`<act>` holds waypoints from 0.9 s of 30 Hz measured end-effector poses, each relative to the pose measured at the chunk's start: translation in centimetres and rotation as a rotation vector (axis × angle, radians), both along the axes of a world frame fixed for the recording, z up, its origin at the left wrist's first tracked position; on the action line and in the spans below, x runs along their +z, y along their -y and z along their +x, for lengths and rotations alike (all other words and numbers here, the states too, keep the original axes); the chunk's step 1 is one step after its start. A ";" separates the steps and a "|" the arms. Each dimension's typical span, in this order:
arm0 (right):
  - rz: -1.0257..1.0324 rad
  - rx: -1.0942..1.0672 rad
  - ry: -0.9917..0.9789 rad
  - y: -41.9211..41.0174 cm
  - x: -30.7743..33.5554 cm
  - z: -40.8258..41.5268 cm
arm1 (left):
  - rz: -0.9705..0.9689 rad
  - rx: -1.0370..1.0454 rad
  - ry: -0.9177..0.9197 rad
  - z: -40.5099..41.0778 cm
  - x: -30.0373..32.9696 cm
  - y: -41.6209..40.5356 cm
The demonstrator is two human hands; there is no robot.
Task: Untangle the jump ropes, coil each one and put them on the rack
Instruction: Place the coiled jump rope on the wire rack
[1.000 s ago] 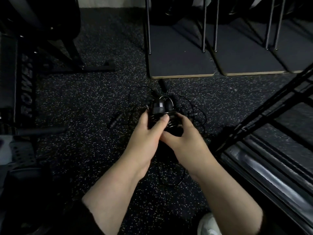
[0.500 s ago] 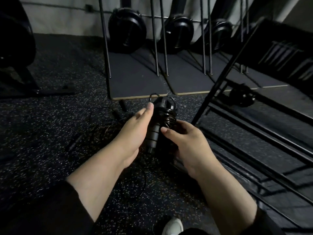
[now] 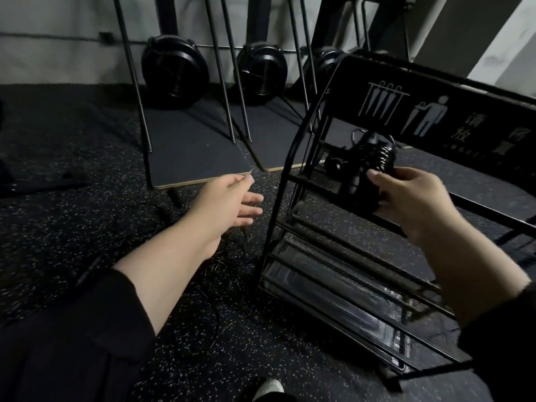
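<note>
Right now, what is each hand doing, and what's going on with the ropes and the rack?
Left hand: open, holding nothing.
Right hand: gripping the coiled jump rope.
Coiled jump rope: wound up, held at the rack's upper shelf.
Rack: standing on the floor.
Loose rope: lying uncoiled on the floor.

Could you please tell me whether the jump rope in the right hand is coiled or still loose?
Coiled: the jump rope shows tight black loops bundled around its handles, gripped by the right hand beside the rack.

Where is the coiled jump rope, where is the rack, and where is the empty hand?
coiled jump rope [image 3: 377, 162]: head view, on its wound coils.
rack [image 3: 285, 175]: head view, on its curved side bar.
left hand [image 3: 229, 200]: head view, on the palm.
</note>
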State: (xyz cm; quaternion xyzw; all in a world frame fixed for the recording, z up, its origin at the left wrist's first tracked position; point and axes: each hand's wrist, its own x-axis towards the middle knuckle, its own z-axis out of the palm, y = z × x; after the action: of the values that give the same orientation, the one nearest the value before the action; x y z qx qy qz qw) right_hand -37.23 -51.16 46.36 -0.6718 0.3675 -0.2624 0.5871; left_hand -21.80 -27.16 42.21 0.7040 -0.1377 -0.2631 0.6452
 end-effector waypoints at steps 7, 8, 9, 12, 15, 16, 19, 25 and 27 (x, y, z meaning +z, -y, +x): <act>0.042 -0.111 -0.189 8.4 -2.0 -0.4 | 0.031 -0.021 0.028 0.1 0.0 2.2; 0.037 -0.118 -0.214 8.9 -2.3 -0.2 | 0.038 -0.022 0.027 0.1 -0.1 2.3; 0.045 -0.129 -0.229 9.4 -2.6 0.1 | 0.045 -0.019 0.027 0.1 -0.2 2.4; 0.120 -0.155 -0.240 11.0 -4.1 1.1 | 0.060 -0.019 0.023 0.3 -0.7 2.6; 0.167 -0.170 -0.247 11.3 -5.1 2.0 | 0.069 -0.027 0.029 0.6 -1.1 2.7; 0.164 -0.169 -0.250 11.3 -5.3 2.2 | 0.072 -0.029 0.029 0.7 -1.2 2.7; 0.085 -0.182 -0.296 11.3 -5.9 2.7 | 0.077 -0.032 0.031 0.9 -1.4 2.6; -0.234 -0.263 -0.602 11.4 -5.5 3.4 | 0.066 -0.023 0.020 1.0 -1.4 2.2; -0.286 -0.266 -0.641 11.4 -5.3 3.6 | 0.059 -0.014 0.015 1.0 -1.5 1.9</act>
State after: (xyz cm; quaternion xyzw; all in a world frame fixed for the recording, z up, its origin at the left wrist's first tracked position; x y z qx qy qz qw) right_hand -33.60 -62.58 41.09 -0.7415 0.5764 -0.1614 0.3032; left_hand -20.78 -29.10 40.74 0.7237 -0.1396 -0.2662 0.6211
